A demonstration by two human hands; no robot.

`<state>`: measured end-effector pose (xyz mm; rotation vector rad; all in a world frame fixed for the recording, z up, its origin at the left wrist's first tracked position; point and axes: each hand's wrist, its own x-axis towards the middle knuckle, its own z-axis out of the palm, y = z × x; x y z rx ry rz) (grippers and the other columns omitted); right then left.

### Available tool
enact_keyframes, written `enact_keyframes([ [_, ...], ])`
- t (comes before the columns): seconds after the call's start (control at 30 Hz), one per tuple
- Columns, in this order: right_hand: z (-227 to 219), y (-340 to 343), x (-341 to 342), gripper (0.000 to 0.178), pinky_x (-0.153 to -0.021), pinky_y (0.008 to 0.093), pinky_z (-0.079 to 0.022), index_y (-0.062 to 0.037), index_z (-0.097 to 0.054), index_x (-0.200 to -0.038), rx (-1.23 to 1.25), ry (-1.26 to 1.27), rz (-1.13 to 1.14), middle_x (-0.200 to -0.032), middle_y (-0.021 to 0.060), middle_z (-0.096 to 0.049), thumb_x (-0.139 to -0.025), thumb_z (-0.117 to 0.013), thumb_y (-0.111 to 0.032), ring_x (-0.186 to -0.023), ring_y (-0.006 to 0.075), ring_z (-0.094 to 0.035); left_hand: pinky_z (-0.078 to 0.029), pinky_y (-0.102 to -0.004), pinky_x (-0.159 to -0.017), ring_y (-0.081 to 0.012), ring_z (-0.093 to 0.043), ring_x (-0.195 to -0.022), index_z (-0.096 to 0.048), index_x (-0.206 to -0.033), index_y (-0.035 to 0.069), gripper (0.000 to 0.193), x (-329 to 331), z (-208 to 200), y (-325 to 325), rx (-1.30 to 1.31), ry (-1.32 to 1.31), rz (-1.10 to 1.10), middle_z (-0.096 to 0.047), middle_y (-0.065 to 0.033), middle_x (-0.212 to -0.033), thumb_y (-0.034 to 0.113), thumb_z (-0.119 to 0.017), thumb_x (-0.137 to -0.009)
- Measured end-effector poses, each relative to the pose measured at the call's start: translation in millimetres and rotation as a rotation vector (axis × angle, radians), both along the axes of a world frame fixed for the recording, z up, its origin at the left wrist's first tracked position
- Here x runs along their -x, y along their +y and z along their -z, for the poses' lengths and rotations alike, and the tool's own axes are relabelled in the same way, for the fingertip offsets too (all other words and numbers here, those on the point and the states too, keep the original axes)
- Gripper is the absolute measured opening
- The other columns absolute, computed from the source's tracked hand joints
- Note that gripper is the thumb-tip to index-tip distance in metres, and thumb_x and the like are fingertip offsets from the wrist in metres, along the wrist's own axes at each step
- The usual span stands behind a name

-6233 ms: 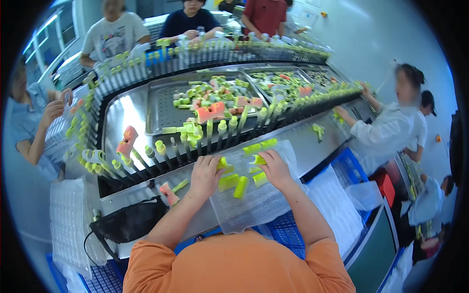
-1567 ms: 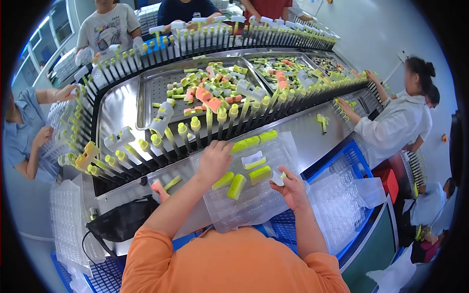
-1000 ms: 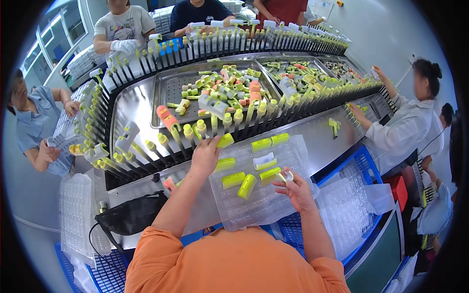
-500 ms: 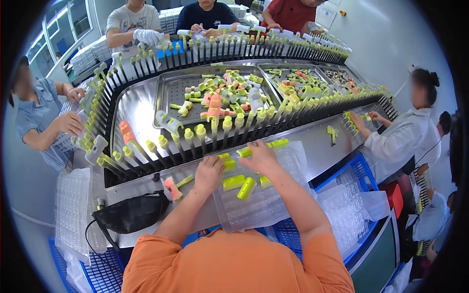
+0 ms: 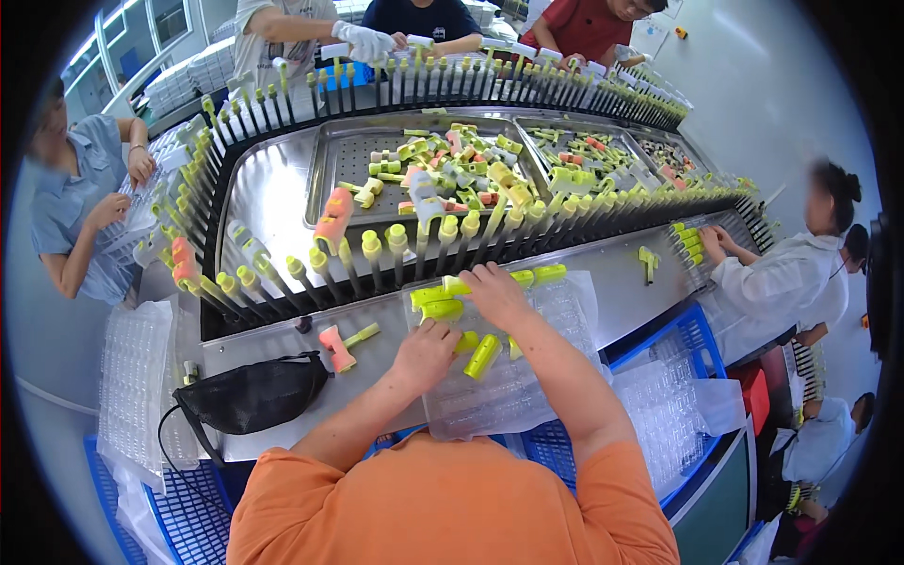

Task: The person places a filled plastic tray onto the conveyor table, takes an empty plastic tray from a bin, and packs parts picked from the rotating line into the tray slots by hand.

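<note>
A clear plastic blister tray (image 5: 504, 400) lies on the metal bench before me, holding several glossy yellow-green curved plastic parts. My right hand (image 5: 496, 294) is over its far side, fingers closed on a yellow-green plastic part (image 5: 456, 285). My left hand (image 5: 427, 354) is at the tray's left side, its fingers closed at another yellow-green plastic part (image 5: 465, 341); the hand hides part of it. Two more parts lie at the far left corner, including one yellow-green piece (image 5: 441, 310). A loose part (image 5: 483, 356) sits mid-tray, between my forearms.
Beyond the tray runs a row of black pegs (image 5: 377, 268) bearing coloured parts, around a metal tray (image 5: 315, 202) of mixed pieces. A black pouch (image 5: 250, 395) and a coral piece (image 5: 337, 348) lie left. A blue crate (image 5: 702, 334) stands right. Co-workers surround the line.
My left hand has moved down and toward me, from the tray's far left corner to its left side. My right hand has shifted slightly left. The near pegs and their parts have moved left.
</note>
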<state>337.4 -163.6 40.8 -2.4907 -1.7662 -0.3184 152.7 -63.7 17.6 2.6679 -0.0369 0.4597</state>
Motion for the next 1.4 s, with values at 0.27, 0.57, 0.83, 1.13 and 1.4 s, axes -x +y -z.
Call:
enact_keyframes([
  [0.27,-11.5,-27.7,-12.8,0.035,-0.082,0.0415,-0.05,-0.0073,-0.059,-0.112,0.118,0.225,-0.021,-0.1,0.0083,-0.058,-0.08,-0.067,-0.019,-0.099,0.029,-0.057,-0.05,-0.0398,-0.082,-0.0311,-0.056,-0.095,-0.061,-0.111,0.006,0.042,10.7,-13.4,18.4,0.108,-0.243,-0.137,-0.057,-0.0126,-0.099,0.006,-0.071,-0.07],
  [0.57,9.9,-15.8,-8.4,0.037,-0.085,0.0436,-0.051,-0.0093,-0.056,-0.125,0.198,-0.041,0.124,-0.13,0.0078,-0.053,-0.089,-0.057,-0.018,-0.112,0.0302,-0.057,-0.049,-0.0395,-0.083,-0.0273,-0.056,-0.097,-0.063,-0.114,0.013,0.042,-4.8,16.7,14.3,-0.043,-0.139,-0.068,-0.058,-0.0077,-0.101,0.011,-0.07,-0.072],
  [0.83,-22.4,-71.2,-24.5,0.035,-0.087,0.0458,-0.048,-0.0094,-0.058,-0.123,-0.254,0.303,0.174,-0.109,0.0151,-0.062,-0.089,-0.056,-0.016,-0.106,0.0364,-0.056,-0.029,-0.0509,-0.111,-0.0336,-0.036,-0.136,-0.051,-0.133,0.009,0.054,-6.4,-0.8,14.9,-0.135,-0.103,-0.119,-0.044,-0.017,-0.142,0.031,-0.064,-0.085],
  [1.13,-10.4,-110.8,2.7,0.033,-0.087,0.0445,-0.048,-0.0085,-0.063,-0.115,-0.107,0.343,0.231,-0.107,0.0138,-0.06,-0.082,-0.065,-0.015,-0.105,0.0347,-0.055,-0.023,-0.0529,-0.113,-0.0337,-0.032,-0.139,-0.045,-0.137,0.003,0.059,3.3,8.3,13.5,-0.175,0.028,-0.149,-0.042,-0.0187,-0.144,0.042,-0.051,-0.093],
  [1.4,-6.3,-104.6,2.5,0.037,-0.088,0.045,-0.047,-0.0085,-0.062,-0.114,-0.142,0.374,0.199,-0.103,0.0139,-0.058,-0.077,-0.065,-0.008,-0.103,0.0367,-0.054,-0.041,-0.0465,-0.099,-0.0338,-0.054,-0.112,-0.057,-0.113,0.006,0.035,3.7,-5.4,19.6,0.09,-0.232,-0.164,-0.061,-0.0141,-0.114,0.021,-0.066,-0.083],
])
